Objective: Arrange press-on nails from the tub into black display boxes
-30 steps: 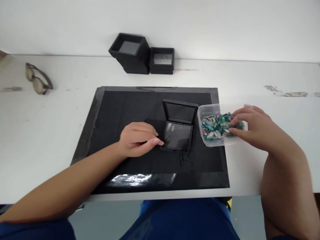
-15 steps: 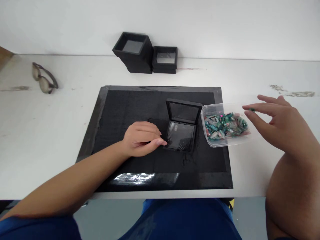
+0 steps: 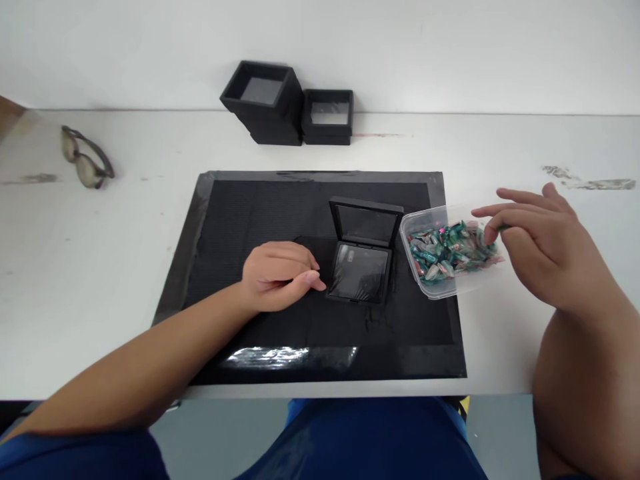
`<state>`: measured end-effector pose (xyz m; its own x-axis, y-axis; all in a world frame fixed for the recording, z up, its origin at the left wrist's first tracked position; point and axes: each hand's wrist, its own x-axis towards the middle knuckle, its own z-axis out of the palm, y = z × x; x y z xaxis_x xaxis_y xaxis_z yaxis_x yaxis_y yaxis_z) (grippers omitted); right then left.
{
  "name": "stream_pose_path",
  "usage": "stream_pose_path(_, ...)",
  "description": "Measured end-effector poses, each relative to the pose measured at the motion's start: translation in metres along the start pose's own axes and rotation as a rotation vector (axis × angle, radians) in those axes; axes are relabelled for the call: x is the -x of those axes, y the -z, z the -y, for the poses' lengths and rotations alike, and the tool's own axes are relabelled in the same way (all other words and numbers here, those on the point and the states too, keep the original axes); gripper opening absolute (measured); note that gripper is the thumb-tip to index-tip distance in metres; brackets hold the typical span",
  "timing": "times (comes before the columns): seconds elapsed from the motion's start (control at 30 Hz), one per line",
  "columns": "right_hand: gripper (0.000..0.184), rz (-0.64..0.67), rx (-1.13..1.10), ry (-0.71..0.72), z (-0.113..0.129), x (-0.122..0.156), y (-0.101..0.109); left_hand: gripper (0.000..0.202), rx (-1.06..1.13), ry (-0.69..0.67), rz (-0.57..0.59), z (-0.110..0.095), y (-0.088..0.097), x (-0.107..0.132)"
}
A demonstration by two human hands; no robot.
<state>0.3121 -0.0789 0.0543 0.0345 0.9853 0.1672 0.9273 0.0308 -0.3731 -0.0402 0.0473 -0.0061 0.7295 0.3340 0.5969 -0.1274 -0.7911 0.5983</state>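
Observation:
My left hand rests on the black mat with its fingers curled in and the thumb laid along them. Nothing shows in it, and its fingertips lie close beside the left edge of a black display frame. That frame stands hinged apart, its lid tilted up at the back, with clear film in both halves. Over the right end of a clear plastic tub hovers my right hand, thumb and index finger pinched on a small green piece, mostly hidden. Glossy green, pink and clear pieces fill the tub.
Behind the black mat, a tall stack of black frames stands next to a shorter stack against the wall. A pair of glasses lies on the white table at the far left.
My right hand has shifted slightly left, and its index finger has bent over the green piece, hiding more of it. My left hand has drawn back slightly from the display frame.

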Motion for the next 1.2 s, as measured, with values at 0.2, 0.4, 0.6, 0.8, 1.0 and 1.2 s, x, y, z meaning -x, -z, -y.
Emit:
stream_pose_path(0.2, 0.028, -0.022, 0.028, 0.023, -0.004, -0.002, -0.003, 0.023, -0.039, -0.035, 0.017, -0.001, -0.001, -0.001)
stream_pose_path(0.4, 0.015, -0.044, 0.013, 0.080, 0.000, -0.001, -0.006, 0.023, -0.065, -0.036, 0.021, 0.000, 0.000, -0.001)
stream_pose_path(0.6, 0.017, 0.014, 0.012, 0.166, 0.009, -0.003, -0.010, 0.021, -0.073, -0.054, 0.026, 0.000, 0.000, 0.000)
stream_pose_path(0.8, 0.021, 0.195, 0.012, 0.133, 0.007, 0.001, -0.010, 0.018, -0.080, -0.064, 0.037, 0.001, -0.001, 0.002)
stream_pose_path(1.0, 0.031, 0.384, -0.136, 0.150, 0.012, -0.001, -0.017, 0.020, -0.069, -0.078, -0.013, 0.001, -0.002, 0.002)
stream_pose_path(1.2, 0.033, 0.410, -0.127, 0.133, 0.014, -0.007, -0.021, 0.021, -0.074, -0.072, -0.009, 0.000, -0.004, -0.002)
